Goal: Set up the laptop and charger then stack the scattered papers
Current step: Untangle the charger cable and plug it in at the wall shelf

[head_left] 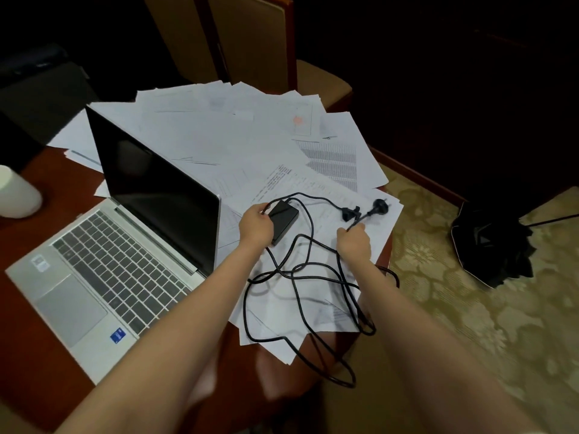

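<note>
A silver laptop (103,264) lies open on the left of the reddish-brown table (37,349), its screen dark. White papers (219,136) are scattered over the table's far and right parts. My left hand (255,228) grips the black charger brick (283,219), which rests on the papers. My right hand (354,242) pinches the black cable just below the wall plug (379,205). The rest of the charger cable (300,277) lies in tangled loops over the papers and hangs off the table's near edge.
A white cup (17,195) stands on the table's left edge. Behind the papers is a tan padded chair (322,86). A folded black umbrella (492,245) lies on the patterned carpet (470,324) to the right.
</note>
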